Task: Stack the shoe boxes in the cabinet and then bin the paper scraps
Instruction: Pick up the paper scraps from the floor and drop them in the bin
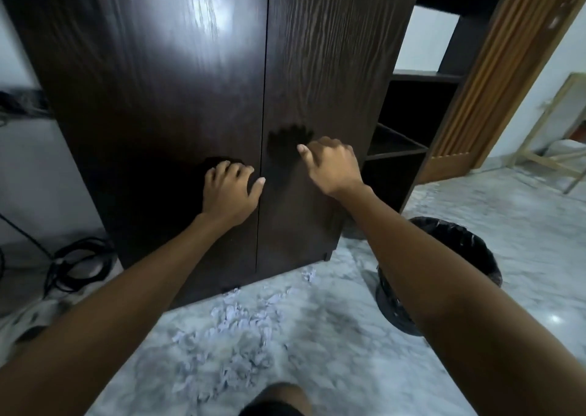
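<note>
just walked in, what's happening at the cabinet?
A person faces a dark wood cabinet whose two doors are shut. The left hand rests on the left door beside the centre seam, fingers curled; the right hand is at the right door, fingers loosely curled, holding nothing. No shoe boxes are in view. Paper scraps lie on the marble floor, and a black-lined bin stands to the right, so the binning is not yet done.

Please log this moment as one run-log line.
cabinet: doors shut | left hand, right hand: at doors | paper scraps: on floor | bin: right
</note>
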